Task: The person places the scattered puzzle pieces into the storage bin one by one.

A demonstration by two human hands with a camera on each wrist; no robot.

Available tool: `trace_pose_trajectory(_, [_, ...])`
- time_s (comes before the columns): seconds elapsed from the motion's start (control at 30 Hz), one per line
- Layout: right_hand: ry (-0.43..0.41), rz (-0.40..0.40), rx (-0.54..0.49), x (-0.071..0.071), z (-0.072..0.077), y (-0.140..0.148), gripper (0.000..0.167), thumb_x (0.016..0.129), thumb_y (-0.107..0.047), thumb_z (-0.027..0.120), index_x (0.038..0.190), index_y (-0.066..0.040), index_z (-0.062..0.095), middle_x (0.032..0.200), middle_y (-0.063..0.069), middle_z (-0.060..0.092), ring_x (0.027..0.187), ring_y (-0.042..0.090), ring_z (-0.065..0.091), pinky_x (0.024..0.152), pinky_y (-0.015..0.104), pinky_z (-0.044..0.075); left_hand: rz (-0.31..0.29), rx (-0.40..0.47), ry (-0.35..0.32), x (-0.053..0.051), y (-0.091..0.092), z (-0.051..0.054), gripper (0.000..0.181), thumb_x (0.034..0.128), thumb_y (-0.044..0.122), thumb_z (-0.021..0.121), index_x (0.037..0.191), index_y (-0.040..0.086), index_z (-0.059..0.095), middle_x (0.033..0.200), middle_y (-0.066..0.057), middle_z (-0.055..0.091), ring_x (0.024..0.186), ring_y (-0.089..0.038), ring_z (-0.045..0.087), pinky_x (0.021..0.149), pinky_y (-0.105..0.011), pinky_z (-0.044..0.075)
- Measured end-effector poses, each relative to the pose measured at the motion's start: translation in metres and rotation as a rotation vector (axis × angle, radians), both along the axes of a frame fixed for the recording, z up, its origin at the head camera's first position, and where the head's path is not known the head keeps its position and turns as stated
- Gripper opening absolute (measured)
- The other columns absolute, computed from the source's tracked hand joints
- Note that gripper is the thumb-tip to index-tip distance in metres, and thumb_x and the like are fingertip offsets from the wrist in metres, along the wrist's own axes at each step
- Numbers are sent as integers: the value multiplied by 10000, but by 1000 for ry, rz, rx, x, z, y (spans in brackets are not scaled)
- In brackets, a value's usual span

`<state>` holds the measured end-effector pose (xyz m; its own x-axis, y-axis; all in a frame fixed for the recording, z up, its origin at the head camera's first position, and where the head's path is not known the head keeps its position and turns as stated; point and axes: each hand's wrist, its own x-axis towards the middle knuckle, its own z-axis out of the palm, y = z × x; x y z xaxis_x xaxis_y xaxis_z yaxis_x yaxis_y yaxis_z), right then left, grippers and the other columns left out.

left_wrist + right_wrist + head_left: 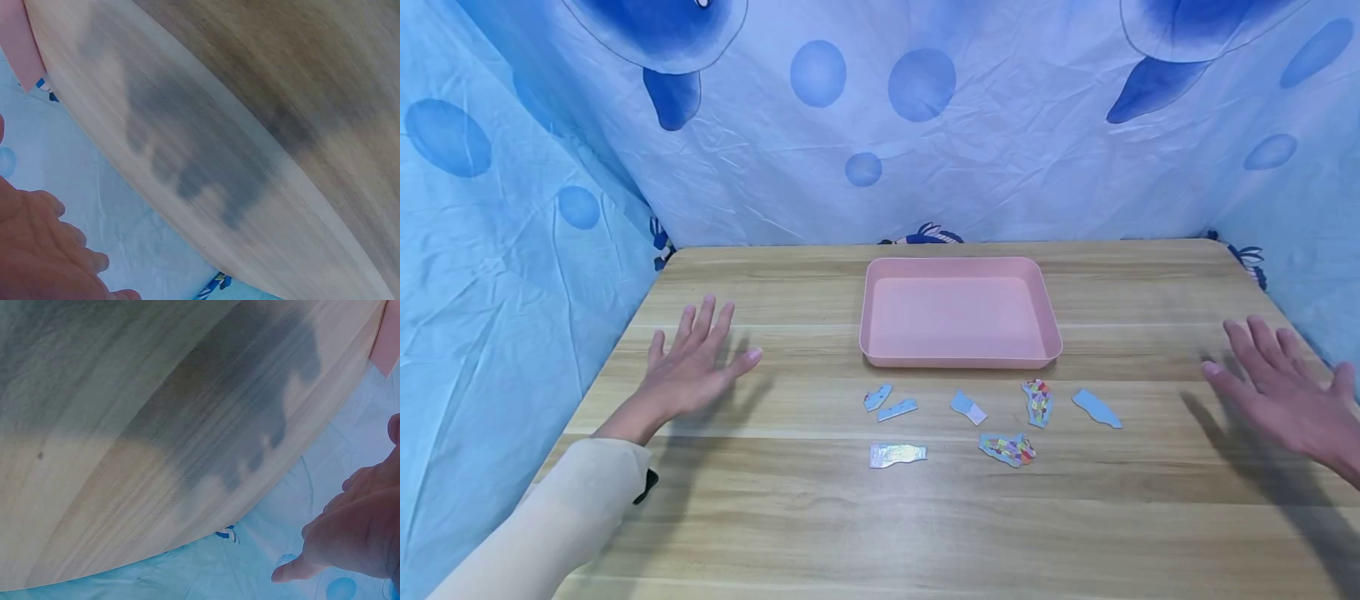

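The head camera looks forward and down at the table [955,533] from well above; the left and right wrist cameras sit nearer, tilted, facing across it past the left hand [691,375] and right hand [1288,408], each sharing part of the pink tray [955,315] with the head view

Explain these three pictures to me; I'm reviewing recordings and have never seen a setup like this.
There is no machine here: you see a person's bare left hand and right hand, fingers extended above a wooden table, holding nothing. The wide picture comes from a camera worn on the head, looking forward and down; the other two come from cameras on the left and right wrists. A pink tray lies on the table, with seven small flat pieces on its side nearer the person.
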<state>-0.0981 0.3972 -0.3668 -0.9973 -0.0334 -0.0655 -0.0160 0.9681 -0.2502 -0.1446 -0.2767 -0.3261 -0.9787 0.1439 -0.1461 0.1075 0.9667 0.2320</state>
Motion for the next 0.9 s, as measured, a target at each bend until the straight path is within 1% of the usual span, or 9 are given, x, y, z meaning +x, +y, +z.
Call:
trace_pose_trajectory(0.23, [18,31,-18,-1,4,-5,766,1019,-443,351,1512,-163,-163,1523,74,-315,1351,350,-334,867,665,-333,-5,7,-6,-1,4,1,885,917,717,285,1529,222,-121,1564,-3,-248,1416,-292,-254,1016,-689,-152])
trace_pose_trajectory(0.37, [15,34,-18,-2,4,-9,774,1017,-449,356,1513,-159,-162,1524,88,-310,1357,357,-323,872,656,-338,-9,23,-13,-1,8,1,885,919,711,297,1526,228,-128,1561,14,-250,1420,-284,-245,1014,-681,-169])
trace_pose_trajectory(0.47, [13,46,-20,-2,5,-12,773,1018,-446,358,1512,-166,-166,1524,79,-313,1358,335,-330,864,639,-353,-13,36,-18,-1,12,1,887,917,713,301,1525,232,-131,1562,23,-246,1428,-284,-227,1018,-672,-176])
trace_pose_trajectory(0.6, [19,73,-37,-2,5,-18,763,1019,-434,366,1517,-186,-156,1531,44,-303,1364,303,-329,863,605,-372,-18,32,-21,-3,17,1,901,906,730,298,1525,236,-129,1569,28,-233,1439,-290,-200,1030,-663,-167])
trace_pose_trajectory(0.73, [17,94,-56,-1,4,-24,752,1020,-422,369,1522,-185,-138,1537,34,-292,1367,289,-328,862,574,-387,-21,23,-24,-5,21,0,917,896,741,307,1526,237,-131,1573,30,-228,1443,-288,-191,1038,-660,-156])
trace_pose_trajectory(0.9, [16,114,-76,0,4,-30,735,1023,-409,367,1528,-191,-120,1544,10,-279,1376,276,-318,861,560,-392,-33,28,-17,-6,25,0,918,899,731,325,1526,237,-127,1576,25,-216,1446,-289,-179,1043,-656,-155])
